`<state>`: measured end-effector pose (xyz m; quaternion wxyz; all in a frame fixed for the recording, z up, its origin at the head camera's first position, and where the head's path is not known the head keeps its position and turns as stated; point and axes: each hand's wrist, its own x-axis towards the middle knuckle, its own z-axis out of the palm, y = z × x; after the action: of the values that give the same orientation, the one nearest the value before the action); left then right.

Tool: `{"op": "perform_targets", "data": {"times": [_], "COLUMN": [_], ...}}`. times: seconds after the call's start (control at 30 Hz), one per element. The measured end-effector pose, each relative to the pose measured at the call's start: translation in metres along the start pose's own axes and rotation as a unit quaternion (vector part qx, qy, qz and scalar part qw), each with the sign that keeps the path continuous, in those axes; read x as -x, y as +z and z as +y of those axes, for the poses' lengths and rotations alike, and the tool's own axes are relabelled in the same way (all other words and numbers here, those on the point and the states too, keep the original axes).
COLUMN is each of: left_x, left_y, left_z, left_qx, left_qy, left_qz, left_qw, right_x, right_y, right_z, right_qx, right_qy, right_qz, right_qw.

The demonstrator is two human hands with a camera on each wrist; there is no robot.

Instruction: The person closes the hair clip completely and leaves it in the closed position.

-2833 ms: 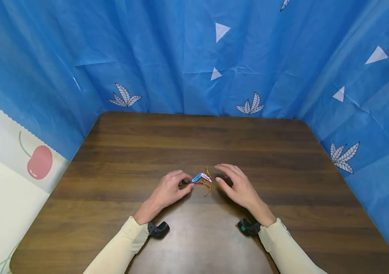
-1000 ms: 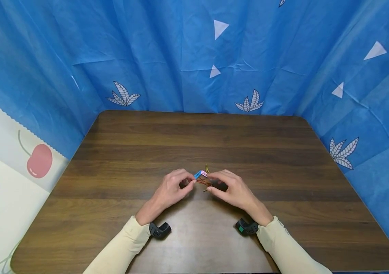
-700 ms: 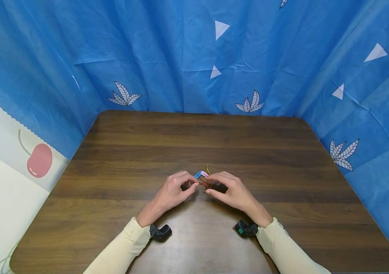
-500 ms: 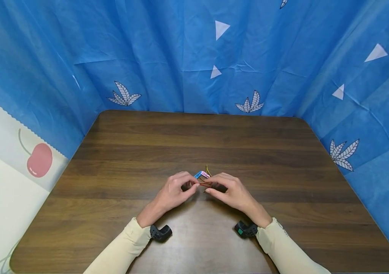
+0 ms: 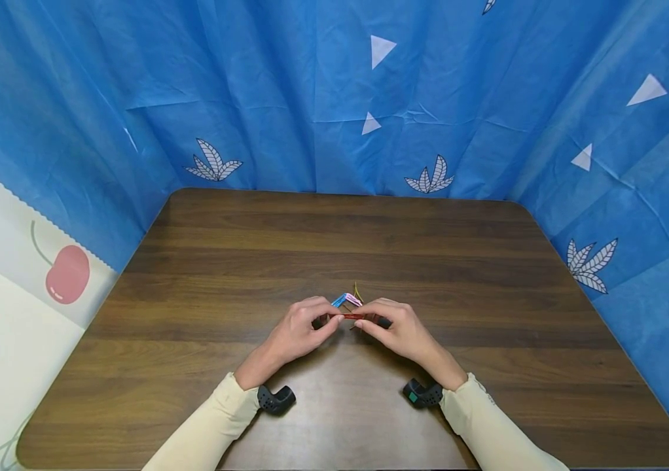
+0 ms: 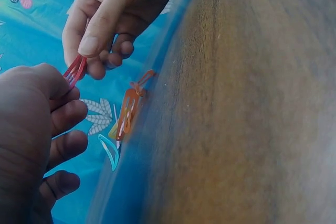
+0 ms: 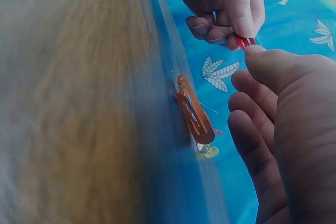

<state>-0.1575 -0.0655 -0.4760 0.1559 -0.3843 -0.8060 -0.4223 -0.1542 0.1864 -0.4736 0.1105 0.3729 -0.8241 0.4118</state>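
Between both hands is a red snap hair clip (image 5: 352,316), held just above the table. My left hand (image 5: 301,328) pinches one end of this red clip (image 6: 76,72) between thumb and forefinger. My right hand (image 5: 400,328) pinches its other end (image 7: 245,42) the same way. The fingertips hide both ends. Just beyond the hands lie a blue hair clip (image 5: 339,301), a pink hair clip (image 5: 354,299) and a yellow hair clip (image 5: 357,291). Orange-brown hair clips (image 7: 197,116) overlap each other below the hands; I cannot tell whether they are linked.
The brown wooden table (image 5: 334,242) spreads out on all sides of the hands. Blue patterned curtain (image 5: 287,98) hangs along its back and right side. Pale cloth with a cherry print (image 5: 68,276) hangs at the left. Each wrist wears a black camera mount (image 5: 276,400).
My right hand has come left from apart, and its fingertips have closed on the red clip. My left hand has shifted slightly right, drawing the red clip nearer me, away from the blue clip.
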Motion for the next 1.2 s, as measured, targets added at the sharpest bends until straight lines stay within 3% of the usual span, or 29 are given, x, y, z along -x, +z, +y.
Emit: {"op": "perform_targets", "data": {"times": [0.17,0.5,0.8,1.2], "left_x": [0.0003,0.0002,0.0003,0.0016], "left_y": [0.0002,0.0004,0.0008,0.0014], "left_z": [-0.0007,-0.0008,-0.0035,-0.0025], "left_qx": [0.002,0.010,0.009,0.009], "left_qy": [0.006,0.022,0.057,0.040], "left_qz": [-0.001,-0.004,-0.003,-0.016], "left_qw": [1.0000,0.9997,0.9983,0.9990], "right_x": [-0.0006,-0.0005,-0.0017,-0.0003], "right_y": [0.0003,0.0021,0.0033,0.0021], "right_z": [-0.0007,-0.0003,-0.0020,-0.0006], "right_qx": [-0.026,-0.053,-0.055,-0.046], "right_qy": [0.029,0.042,0.075,0.093], "right_qz": [-0.001,0.008,-0.005,-0.024], "right_qw": [0.9992,0.9977,0.9957,0.9943]}}
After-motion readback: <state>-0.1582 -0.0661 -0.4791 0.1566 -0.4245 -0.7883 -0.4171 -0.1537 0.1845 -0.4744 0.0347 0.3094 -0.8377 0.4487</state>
